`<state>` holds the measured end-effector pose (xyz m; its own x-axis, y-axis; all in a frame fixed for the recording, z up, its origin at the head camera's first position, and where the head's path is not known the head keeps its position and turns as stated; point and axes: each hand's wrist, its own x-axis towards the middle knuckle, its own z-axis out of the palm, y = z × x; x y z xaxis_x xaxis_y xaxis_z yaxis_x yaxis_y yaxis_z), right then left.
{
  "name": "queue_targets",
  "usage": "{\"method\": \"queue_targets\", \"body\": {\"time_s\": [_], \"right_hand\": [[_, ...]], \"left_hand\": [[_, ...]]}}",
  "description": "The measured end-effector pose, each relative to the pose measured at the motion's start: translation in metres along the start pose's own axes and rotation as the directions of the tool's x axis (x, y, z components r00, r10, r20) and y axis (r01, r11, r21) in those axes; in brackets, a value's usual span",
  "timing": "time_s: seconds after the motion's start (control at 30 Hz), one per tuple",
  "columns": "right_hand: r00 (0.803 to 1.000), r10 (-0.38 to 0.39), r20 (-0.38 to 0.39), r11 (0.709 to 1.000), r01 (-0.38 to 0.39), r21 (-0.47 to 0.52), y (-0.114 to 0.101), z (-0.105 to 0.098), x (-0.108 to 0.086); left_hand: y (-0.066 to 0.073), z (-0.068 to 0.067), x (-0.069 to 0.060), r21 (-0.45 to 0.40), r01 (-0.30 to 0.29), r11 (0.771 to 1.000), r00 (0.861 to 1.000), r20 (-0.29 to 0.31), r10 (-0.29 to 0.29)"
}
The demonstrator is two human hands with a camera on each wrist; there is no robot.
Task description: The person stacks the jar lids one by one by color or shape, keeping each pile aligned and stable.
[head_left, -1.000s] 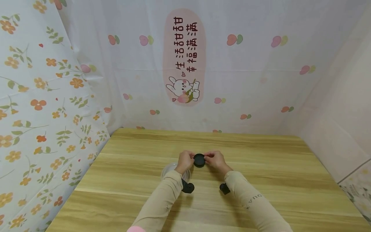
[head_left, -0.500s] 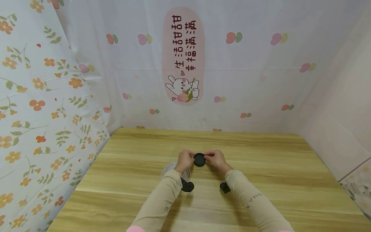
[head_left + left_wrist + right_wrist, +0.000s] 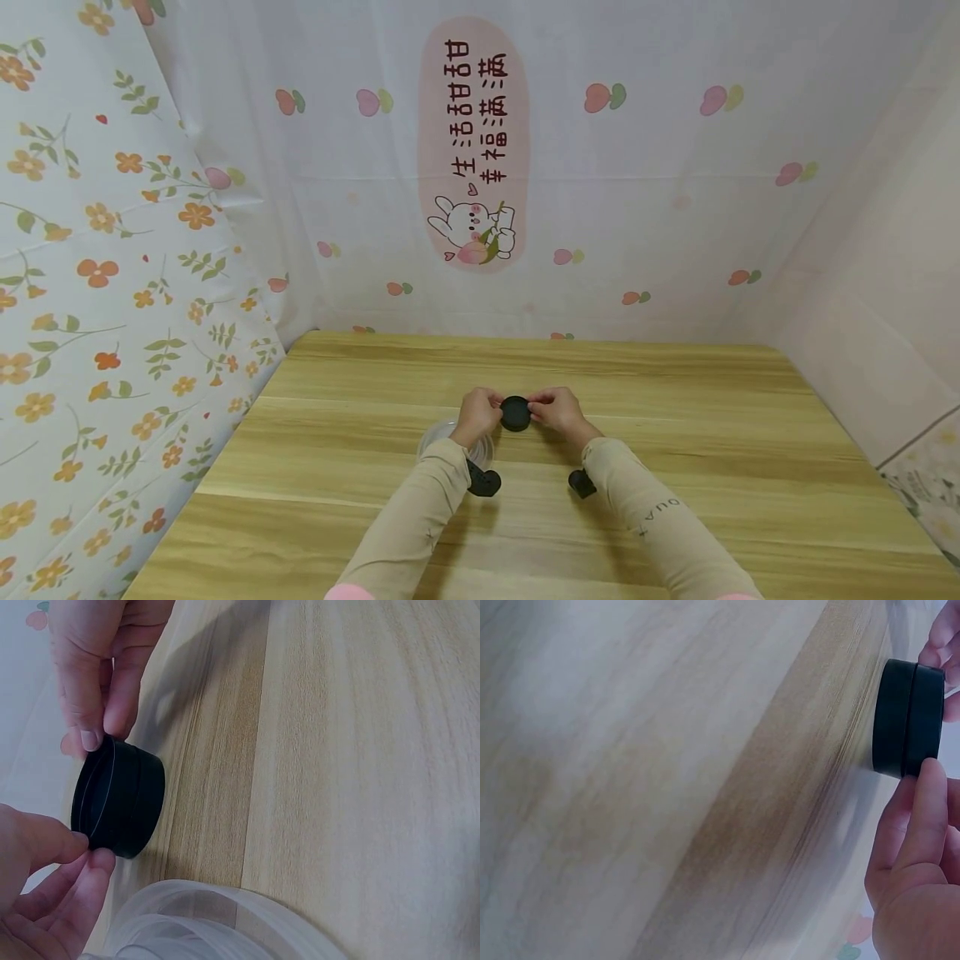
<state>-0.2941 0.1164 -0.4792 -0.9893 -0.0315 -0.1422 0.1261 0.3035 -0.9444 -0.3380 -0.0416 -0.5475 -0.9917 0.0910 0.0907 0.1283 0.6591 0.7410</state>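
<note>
A small black round container [image 3: 515,413] is held just over the middle of the table between both hands. A seam runs around its side, and its upper face is sunk inside a raised rim. My left hand [image 3: 478,414] pinches its left edge with thumb and fingers, while my right hand [image 3: 558,412] pinches the opposite edge. From the left wrist view, the container [image 3: 124,799] appears tilted, with thumb tips at its rim. In the right wrist view the seam on the container [image 3: 909,718] splits it into two bands.
Partly under the left forearm sits a clear plastic round piece [image 3: 435,437] with ringed edges. The wooden table [image 3: 675,400] meets a patterned cloth backdrop [image 3: 645,208] behind. Black wrist devices, such as the left one [image 3: 483,481], jut inward from both sleeves.
The black container tips slightly, its rim showing more half a second ago and a little less now. Both hands keep their pinch in almost the same place. The head view shifts a little.
</note>
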Motion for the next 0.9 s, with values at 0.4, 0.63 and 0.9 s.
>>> {"method": "queue_targets", "body": {"time_s": [0.4, 0.63, 0.9], "right_hand": [[1.000, -0.002, 0.009, 1.000, 0.002, -0.011, 0.001, -0.001, -0.001], [0.999, -0.035, 0.016, 0.999, 0.035, -0.018, 0.002, -0.001, -0.002], [0.999, -0.028, 0.020, 0.999, 0.029, -0.015, 0.004, 0.000, -0.002]], "left_hand": [[0.079, -0.055, -0.055, 0.017, 0.034, 0.999, 0.999, 0.026, -0.034], [0.071, -0.052, -0.046, 0.012, 0.035, 0.999, 0.999, 0.038, -0.036], [-0.032, 0.023, 0.018, 0.049, -0.073, 0.996, 0.997, -0.012, 0.073]]}}
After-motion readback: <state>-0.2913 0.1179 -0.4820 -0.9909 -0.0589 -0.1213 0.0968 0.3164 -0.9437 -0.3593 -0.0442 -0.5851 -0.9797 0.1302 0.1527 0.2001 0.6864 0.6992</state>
